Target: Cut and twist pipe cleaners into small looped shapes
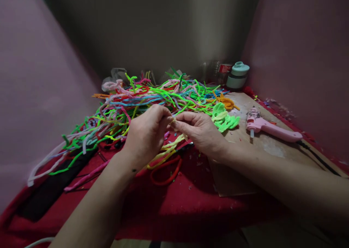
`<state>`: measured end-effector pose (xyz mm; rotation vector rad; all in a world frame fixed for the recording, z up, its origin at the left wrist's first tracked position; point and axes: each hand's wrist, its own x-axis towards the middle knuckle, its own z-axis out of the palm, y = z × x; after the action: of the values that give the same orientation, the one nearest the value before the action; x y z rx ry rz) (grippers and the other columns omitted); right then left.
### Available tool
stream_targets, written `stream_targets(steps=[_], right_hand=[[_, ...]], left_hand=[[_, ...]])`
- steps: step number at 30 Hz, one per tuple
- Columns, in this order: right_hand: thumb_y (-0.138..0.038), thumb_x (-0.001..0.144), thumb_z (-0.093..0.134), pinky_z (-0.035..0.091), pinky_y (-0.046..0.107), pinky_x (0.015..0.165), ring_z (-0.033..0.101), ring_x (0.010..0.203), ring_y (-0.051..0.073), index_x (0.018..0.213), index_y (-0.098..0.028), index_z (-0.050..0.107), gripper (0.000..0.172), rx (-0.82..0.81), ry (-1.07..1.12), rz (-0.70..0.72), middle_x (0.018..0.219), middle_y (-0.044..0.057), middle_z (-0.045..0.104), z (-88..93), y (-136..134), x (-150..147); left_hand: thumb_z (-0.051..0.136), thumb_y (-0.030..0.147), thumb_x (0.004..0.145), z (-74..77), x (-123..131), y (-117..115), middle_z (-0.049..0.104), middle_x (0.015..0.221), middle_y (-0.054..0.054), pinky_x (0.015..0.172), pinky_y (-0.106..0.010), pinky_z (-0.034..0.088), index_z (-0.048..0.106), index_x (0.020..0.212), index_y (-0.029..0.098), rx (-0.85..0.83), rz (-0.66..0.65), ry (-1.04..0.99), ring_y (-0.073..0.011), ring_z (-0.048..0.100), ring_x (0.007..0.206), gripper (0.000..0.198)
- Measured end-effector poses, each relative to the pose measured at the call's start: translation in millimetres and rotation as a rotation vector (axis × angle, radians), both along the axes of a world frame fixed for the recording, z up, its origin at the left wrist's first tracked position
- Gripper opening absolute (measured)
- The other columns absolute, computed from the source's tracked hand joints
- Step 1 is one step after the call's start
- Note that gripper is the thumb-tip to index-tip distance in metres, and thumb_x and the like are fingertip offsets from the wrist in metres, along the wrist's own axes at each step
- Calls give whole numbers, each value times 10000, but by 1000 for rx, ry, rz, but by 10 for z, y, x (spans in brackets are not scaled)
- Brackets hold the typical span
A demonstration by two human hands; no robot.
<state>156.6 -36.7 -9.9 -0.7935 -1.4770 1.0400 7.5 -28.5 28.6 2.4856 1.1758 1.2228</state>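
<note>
My left hand point(145, 133) and my right hand point(201, 131) meet fingertip to fingertip over the table. Both are closed in a pinch on a pale yellow pipe cleaner point(173, 120), mostly hidden by the fingers. Below them lie more yellow pipe cleaners point(166, 151) and scissors with red loop handles point(167, 182), their blades partly covered. Just beyond my right hand is a bright green shape of bent pipe cleaners point(225, 121). Behind both hands spreads a big tangled heap of pipe cleaners point(152, 94) in many colours.
A pink hot glue gun point(267, 127) with a black cord rests on a brown board point(240, 184) at the right. A light blue-lidded bottle point(237, 75) stands at the back. Red cloth point(191, 200) covers the table. A dark flat strip point(49, 190) lies at the left. Walls enclose both sides.
</note>
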Motion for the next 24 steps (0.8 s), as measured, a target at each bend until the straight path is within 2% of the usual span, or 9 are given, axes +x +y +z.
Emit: stream_targets(steps=[3,7,10,13,15,17,21,24], right_hand=[[-303,788,597,424,247,654,530,684,103,799,-158,676,165,-5,42,-18,733,-3,623,12,-14,-23],[-241,771,613,396,245,674,495,691,97,728,-157,684,117,56,-30,-56,716,-10,589,92,-88,20],[-260,770,602,360,240,590,443,602,86,686,-145,668,157,-56,-59,34,640,-19,542,144,-116,68],[-280,755,600,329,246,545,407,532,81,639,-137,642,189,-226,-22,128,563,-24,510,150,-105,99],[-283,734,612,329,252,553,404,520,81,599,-139,629,198,-267,3,151,543,-24,506,130,-87,110],[-291,722,620,322,256,554,396,517,81,576,-142,626,209,-275,7,140,534,-22,508,100,-67,120],[-287,711,627,325,261,566,410,530,86,582,-139,637,196,-266,-18,88,551,-12,541,34,-34,142],[-275,705,622,324,260,550,416,515,87,586,-139,645,181,-260,-71,75,546,-6,557,-20,-16,149]], left_hand=[[533,255,798,-6,-1,-19,535,643,15,555,-221,360,537,729,195,-81,-21,-101,-95,454,565,92],[516,290,810,-3,22,-32,472,555,37,455,-206,325,512,741,201,-389,-111,-398,-78,407,466,113],[535,277,788,-15,60,-29,448,507,48,411,-187,302,502,728,192,-503,-170,-536,-66,378,418,109],[547,261,776,-37,93,-21,460,496,48,391,-172,291,515,711,180,-516,-156,-547,-56,377,401,109],[556,254,769,-50,104,-8,470,487,46,385,-167,291,525,697,173,-513,-120,-523,-54,389,400,113],[568,258,762,-61,102,14,484,484,41,382,-167,291,548,706,164,-556,-117,-511,-55,396,399,111],[599,286,742,-90,83,65,512,509,30,396,-177,305,585,705,144,-745,-184,-513,-56,412,409,147],[603,272,730,-106,98,63,488,481,39,402,-174,290,576,645,140,-693,-106,-428,-50,390,410,160]])
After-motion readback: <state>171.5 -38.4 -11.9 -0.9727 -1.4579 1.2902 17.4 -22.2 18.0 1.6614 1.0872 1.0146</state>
